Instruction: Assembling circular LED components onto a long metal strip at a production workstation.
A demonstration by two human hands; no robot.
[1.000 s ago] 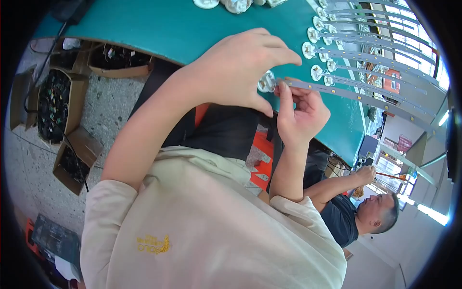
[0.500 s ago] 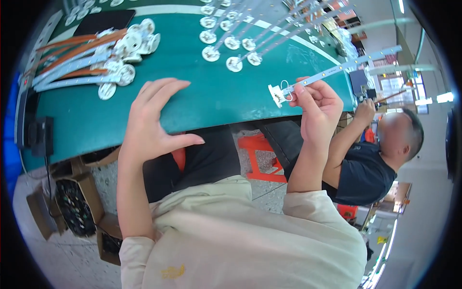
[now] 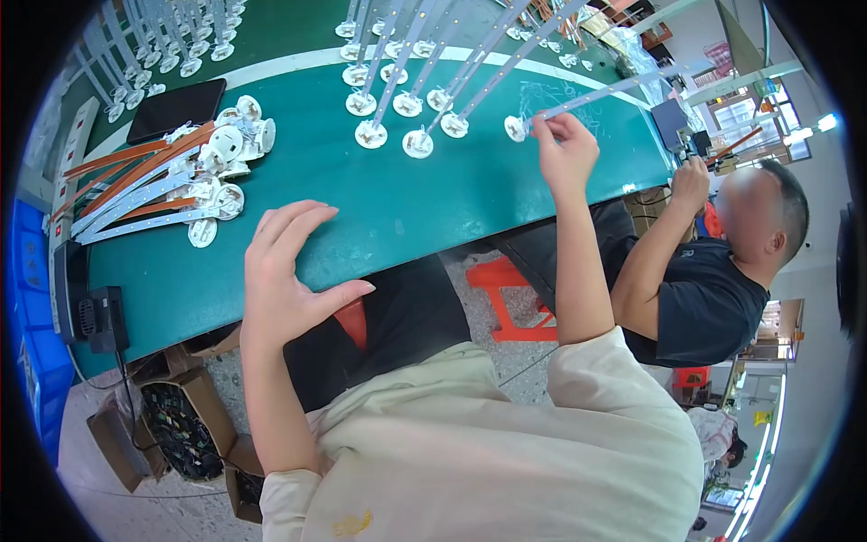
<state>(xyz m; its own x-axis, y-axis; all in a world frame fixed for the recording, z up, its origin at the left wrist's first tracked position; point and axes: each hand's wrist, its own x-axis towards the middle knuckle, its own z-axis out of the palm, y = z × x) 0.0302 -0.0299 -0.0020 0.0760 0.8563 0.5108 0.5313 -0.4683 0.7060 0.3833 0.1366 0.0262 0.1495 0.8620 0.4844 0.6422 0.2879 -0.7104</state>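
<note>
Flat and open, the left hand (image 3: pixel 287 280) holds nothing and rests on the near edge of the green table (image 3: pixel 397 212), with bare green room between the pile of strips with white caps (image 3: pixel 172 185) on its left and the row of strips (image 3: pixel 424 81) farther back. Half a second ago the right hand (image 3: pixel 564 149) was near the table edge; now it has reached farther in. Its fingers pinch a long strip with a white round cap (image 3: pixel 517 127), arm up straight, a seated person (image 3: pixel 713 271) to its right.

Bright, even light; fisheye-bent edges, black corners.
</note>
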